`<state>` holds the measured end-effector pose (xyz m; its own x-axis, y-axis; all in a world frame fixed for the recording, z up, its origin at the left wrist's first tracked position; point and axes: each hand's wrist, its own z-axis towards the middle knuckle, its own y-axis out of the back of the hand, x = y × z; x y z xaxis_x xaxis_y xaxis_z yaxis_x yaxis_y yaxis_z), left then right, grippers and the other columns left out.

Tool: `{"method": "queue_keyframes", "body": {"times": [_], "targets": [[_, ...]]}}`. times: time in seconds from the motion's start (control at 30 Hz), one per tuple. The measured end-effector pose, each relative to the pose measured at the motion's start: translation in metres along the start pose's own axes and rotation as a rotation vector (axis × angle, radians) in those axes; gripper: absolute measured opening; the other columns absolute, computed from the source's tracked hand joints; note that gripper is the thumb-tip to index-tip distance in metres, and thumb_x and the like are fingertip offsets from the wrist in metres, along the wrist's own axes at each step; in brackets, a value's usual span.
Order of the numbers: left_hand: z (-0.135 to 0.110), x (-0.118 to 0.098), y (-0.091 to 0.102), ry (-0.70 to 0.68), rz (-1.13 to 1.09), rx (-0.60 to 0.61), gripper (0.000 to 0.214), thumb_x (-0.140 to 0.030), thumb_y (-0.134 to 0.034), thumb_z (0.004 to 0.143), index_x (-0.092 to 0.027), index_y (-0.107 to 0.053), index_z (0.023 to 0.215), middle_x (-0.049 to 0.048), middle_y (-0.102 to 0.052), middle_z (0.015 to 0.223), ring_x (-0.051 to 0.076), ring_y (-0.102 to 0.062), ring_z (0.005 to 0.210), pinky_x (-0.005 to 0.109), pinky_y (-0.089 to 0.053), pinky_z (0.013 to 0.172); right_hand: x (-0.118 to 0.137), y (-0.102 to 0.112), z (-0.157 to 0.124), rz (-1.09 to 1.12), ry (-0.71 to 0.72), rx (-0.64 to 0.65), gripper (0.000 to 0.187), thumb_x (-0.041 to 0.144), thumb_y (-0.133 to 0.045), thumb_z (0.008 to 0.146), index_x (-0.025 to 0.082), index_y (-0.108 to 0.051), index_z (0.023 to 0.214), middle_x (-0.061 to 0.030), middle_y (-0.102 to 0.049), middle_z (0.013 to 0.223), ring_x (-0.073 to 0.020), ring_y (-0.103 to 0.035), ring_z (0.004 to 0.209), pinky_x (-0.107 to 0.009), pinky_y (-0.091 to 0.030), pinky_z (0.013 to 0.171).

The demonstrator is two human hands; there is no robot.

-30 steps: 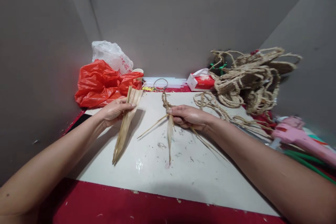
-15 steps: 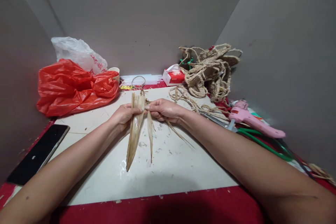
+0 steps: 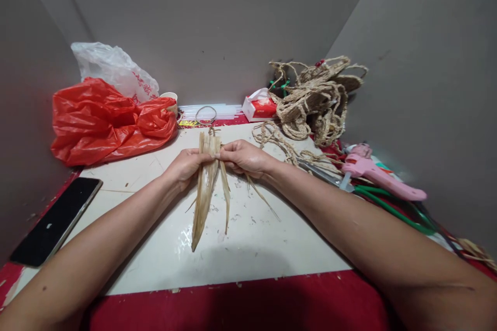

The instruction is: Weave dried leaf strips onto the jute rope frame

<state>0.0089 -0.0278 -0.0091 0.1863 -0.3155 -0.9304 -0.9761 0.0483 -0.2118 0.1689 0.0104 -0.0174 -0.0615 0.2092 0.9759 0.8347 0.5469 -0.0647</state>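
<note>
My left hand and my right hand meet over the white board, both pinched on a bundle of dry, pale leaf strips. The strips hang down toward me, their tips resting on the board. My left fingers close on the wide strip. My right fingers close on the narrower strips and the short braided end that sticks up behind the hands. A thin loose strand trails out under my right wrist.
A red plastic bag and a white bag lie at the back left, a black phone at the left edge. A pile of braided straw rope, a tissue pack, scissors and a pink glue gun sit on the right.
My hands came together from apart, joining the wide leaf strip with the braided piece. The view swung so the phone and more of the right side show.
</note>
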Motion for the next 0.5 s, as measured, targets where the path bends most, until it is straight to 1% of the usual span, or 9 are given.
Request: {"method": "queue_keyframes", "body": {"times": [0.07,0.17,0.33,0.43,0.5], "targets": [[0.001,0.001,0.000,-0.006,0.007,-0.012,0.016,-0.016,-0.074,0.054,-0.009,-0.070,0.069,0.0061,-0.069,0.063,0.013,-0.060,0.056,0.024,-0.046,0.060,0.000,-0.002,0.000,0.016,-0.010,-0.024,0.034,0.029,-0.072,0.068,0.015,-0.045,0.053,0.0077,-0.038,0.038,-0.0010,-0.025,0.029,-0.016,-0.015,0.029],[0.002,0.003,0.002,-0.027,0.017,0.000,0.019,-0.016,-0.075,0.053,-0.010,-0.071,0.070,0.0049,-0.069,0.064,0.013,-0.060,0.057,0.024,-0.046,0.062,0.001,-0.004,0.000,0.031,-0.020,-0.059,0.029,0.023,-0.068,0.070,0.016,-0.045,0.053,0.0076,-0.037,0.036,-0.0014,-0.025,0.028,-0.015,-0.015,0.029],[0.000,0.004,0.002,-0.110,0.044,0.020,0.021,-0.020,-0.077,0.055,-0.011,-0.070,0.072,0.0026,-0.068,0.067,0.011,-0.058,0.059,0.023,-0.045,0.063,0.002,-0.004,0.001,0.038,-0.025,-0.075,0.027,0.019,-0.066,0.067,0.016,-0.044,0.052,0.0078,-0.036,0.035,-0.0012,-0.024,0.027,-0.015,-0.015,0.029],[-0.009,-0.006,-0.003,-0.211,0.121,0.061,0.021,-0.023,-0.077,0.057,-0.011,-0.069,0.072,0.0015,-0.067,0.067,0.010,-0.056,0.059,0.023,-0.045,0.061,0.002,-0.003,0.001,-0.019,-0.029,-0.094,0.027,0.019,-0.066,0.068,0.015,-0.045,0.052,0.0070,-0.038,0.035,-0.0017,-0.026,0.027,-0.016,-0.015,0.029],[-0.019,-0.019,-0.009,-0.314,0.184,0.086,0.021,-0.027,-0.076,0.060,-0.011,-0.067,0.071,0.0007,-0.065,0.067,0.010,-0.056,0.059,0.023,-0.046,0.060,0.002,-0.003,0.000,-0.057,-0.036,-0.103,0.025,0.019,-0.064,0.070,0.015,-0.046,0.052,0.0069,-0.037,0.034,-0.0020,-0.026,0.027,-0.017,-0.014,0.029]]}}
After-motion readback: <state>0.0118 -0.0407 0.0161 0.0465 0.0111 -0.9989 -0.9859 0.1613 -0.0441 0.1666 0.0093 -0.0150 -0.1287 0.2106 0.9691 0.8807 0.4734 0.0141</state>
